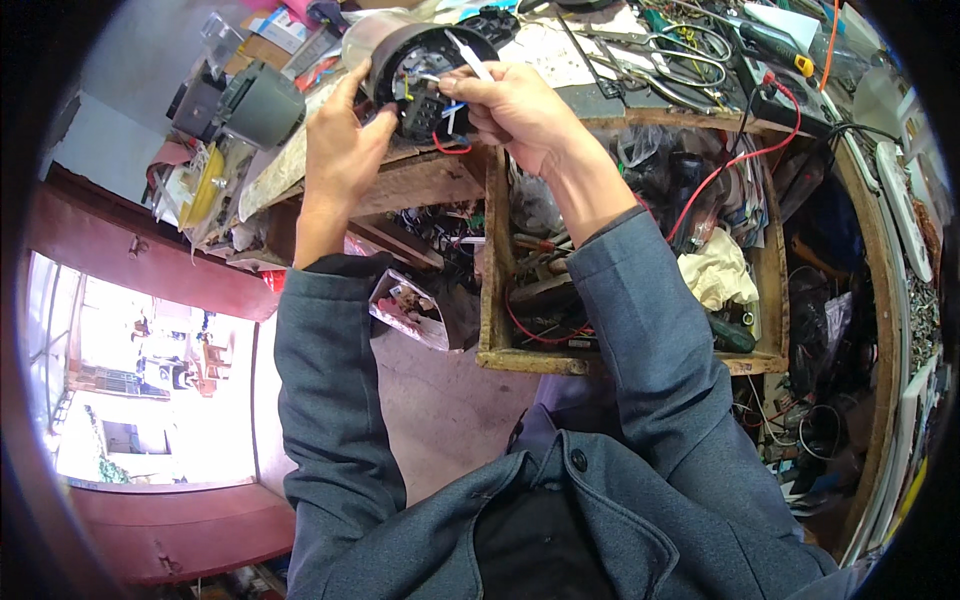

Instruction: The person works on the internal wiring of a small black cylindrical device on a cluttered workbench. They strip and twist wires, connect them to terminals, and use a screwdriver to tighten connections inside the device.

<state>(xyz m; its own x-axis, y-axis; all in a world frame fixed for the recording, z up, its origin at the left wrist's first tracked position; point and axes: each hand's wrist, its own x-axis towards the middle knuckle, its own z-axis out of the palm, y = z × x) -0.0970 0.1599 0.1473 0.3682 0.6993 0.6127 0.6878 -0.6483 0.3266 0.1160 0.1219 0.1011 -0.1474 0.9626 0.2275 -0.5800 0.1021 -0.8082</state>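
Round black appliance housing [416, 62], held up at workbench's [545, 52] front edge, open side toward person, inner wiring exposed; contact with bench unclear. Left hand [345, 140] gripping housing's side, thumb at rim. Right hand [520, 105] closed on slim white tool [469, 56], fingertips at housing's opening. Red wire [452, 150] looping below. Dark grey appliance body [262, 105] to left. Open wooden drawer [492, 300] below right hand, crammed, pale cloth [718, 270] inside.

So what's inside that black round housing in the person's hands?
Inside the black round housing, a yellow wire and dark parts show. The right hand covers some of it; whatever lies beneath those dark parts is hidden.
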